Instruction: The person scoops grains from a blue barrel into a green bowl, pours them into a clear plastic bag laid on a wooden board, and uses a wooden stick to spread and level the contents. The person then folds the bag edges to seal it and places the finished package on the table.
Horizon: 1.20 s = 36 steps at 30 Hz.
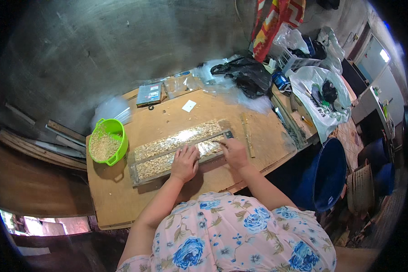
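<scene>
On the wooden table lies a long narrow wooden frame [134, 176], filled with pale flakes or chopped pieces under what looks like clear plastic. My left hand [185, 163] rests on the frame's near half, palm down with fingers slightly spread. At the frame's right end is my right hand [234, 153], its fingertips bent together at the film; whether they pinch its edge is not clear. Just behind the frame, a second strip of the pale pieces [176, 137] shines under plastic. A green plastic basket [125, 146] holding more loose pieces stands at the table's left.
A thin wooden strip or ruler [247, 136] lies right of the frame. Behind are a small white paper [189, 105], a box [149, 94], clear plastic bags and a black plastic bag [248, 74]. A blue barrel [329, 175] stands beyond the table's right edge.
</scene>
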Each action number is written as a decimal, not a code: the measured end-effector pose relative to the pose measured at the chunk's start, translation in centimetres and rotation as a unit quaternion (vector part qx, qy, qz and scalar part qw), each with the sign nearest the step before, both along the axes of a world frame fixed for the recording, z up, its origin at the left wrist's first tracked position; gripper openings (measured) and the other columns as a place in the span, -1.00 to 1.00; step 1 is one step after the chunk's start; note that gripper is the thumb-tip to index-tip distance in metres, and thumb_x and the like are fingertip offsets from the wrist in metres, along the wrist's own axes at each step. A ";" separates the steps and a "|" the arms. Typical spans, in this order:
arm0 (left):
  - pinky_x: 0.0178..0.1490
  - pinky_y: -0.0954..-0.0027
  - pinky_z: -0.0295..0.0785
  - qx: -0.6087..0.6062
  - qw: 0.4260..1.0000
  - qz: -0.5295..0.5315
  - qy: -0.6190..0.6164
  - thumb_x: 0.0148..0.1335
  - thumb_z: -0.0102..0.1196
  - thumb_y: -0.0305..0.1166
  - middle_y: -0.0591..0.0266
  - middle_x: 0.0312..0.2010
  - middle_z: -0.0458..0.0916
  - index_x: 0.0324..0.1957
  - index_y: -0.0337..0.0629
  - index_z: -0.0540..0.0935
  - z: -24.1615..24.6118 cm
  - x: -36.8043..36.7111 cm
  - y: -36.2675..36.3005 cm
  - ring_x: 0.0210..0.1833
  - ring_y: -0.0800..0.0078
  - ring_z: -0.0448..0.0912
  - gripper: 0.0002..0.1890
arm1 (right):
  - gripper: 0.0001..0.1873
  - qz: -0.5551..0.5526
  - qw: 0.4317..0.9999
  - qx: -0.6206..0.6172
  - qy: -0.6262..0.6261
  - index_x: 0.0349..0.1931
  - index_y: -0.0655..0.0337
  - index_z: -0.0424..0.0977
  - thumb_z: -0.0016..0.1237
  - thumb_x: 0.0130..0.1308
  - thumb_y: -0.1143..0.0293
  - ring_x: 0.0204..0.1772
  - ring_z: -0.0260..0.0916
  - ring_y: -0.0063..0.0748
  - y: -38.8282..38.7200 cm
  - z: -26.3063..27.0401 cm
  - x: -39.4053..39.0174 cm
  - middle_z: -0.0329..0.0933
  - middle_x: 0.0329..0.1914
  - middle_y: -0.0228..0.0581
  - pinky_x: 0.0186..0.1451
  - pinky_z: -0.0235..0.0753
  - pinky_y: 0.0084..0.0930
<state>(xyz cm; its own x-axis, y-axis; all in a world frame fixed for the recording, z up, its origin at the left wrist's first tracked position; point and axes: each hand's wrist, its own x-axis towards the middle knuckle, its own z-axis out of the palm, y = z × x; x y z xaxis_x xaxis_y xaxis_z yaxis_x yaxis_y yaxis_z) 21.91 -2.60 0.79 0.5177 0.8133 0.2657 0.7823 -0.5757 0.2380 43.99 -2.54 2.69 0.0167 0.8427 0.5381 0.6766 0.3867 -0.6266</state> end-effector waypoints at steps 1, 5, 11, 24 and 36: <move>0.28 -0.06 0.07 -0.002 1.000 -0.001 0.007 0.07 0.08 -0.25 0.12 0.21 0.28 0.09 -0.09 0.42 0.3 0.3 -0.1 0.28 0.06 0.20 -0.51 | -0.85 -0.026 0.999 0.016 0.042 -0.31 0.22 0.54 0.02 0.08 0.46 -0.26 0.49 -0.17 0.1 0.3 1.2 0.55 -0.36 -0.15 -0.20 0.47 -0.41; 0.31 -0.16 -0.05 -0.033 0.998 -0.008 0.050 0.03 0.11 -0.15 0.12 0.27 0.19 0.13 -0.06 0.39 1.1 1.7 0.0 0.33 0.00 0.11 -0.43 | -0.80 -0.222 0.943 -0.116 0.217 -0.27 0.29 0.54 0.04 0.07 0.46 -0.37 0.52 -0.36 -0.6 0.5 10.3 0.57 -0.41 -0.15 -0.25 0.47 -0.48; 0.29 -0.08 0.05 0.022 0.997 0.031 -0.070 -0.07 0.14 -0.26 -0.12 0.17 0.30 0.02 -0.21 0.47 1.0 -1.3 0.0 0.26 -0.09 0.21 -0.47 | -0.85 -0.451 0.890 -0.046 0.051 -0.31 0.20 0.52 0.03 0.07 0.45 -0.30 0.50 -0.25 -4.8 -3.0 24.4 0.54 -0.38 -0.19 -0.21 0.47 -0.40; -0.02 0.29 0.39 -0.152 0.486 0.638 -0.578 0.20 0.01 -0.12 -0.01 0.23 0.23 0.31 -0.06 0.14 1.5 -29.5 -2.0 0.07 0.17 0.44 -0.33 | -0.83 -0.387 0.890 -0.139 -0.199 -0.31 0.15 0.47 -0.15 0.10 0.39 -0.05 0.34 -0.12 -3.7 -10.9 26.7 0.43 -0.22 -0.16 -0.07 0.42 -0.33; -0.63 0.55 0.33 -0.268 0.485 0.484 -0.677 0.26 -0.04 -0.20 0.18 -0.47 0.51 -0.19 -0.21 0.44 -2.4 -33.5 3.6 -0.58 0.48 0.46 -0.73 | -0.77 -0.367 0.930 0.001 -0.027 -0.23 0.24 0.49 0.02 0.07 0.42 -0.08 0.39 0.02 -1.6 -6.4 20.7 0.46 -0.23 -0.03 -0.08 0.41 -0.25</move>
<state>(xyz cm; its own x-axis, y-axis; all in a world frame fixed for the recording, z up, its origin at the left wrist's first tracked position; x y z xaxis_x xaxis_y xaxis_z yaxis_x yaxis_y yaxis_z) -11.55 1.05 -1.66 -0.5296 0.6415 -0.5550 -0.4582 0.3342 0.8236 64.66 -4.14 -3.74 0.5590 0.6146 0.5565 0.7897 -0.1900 -0.5834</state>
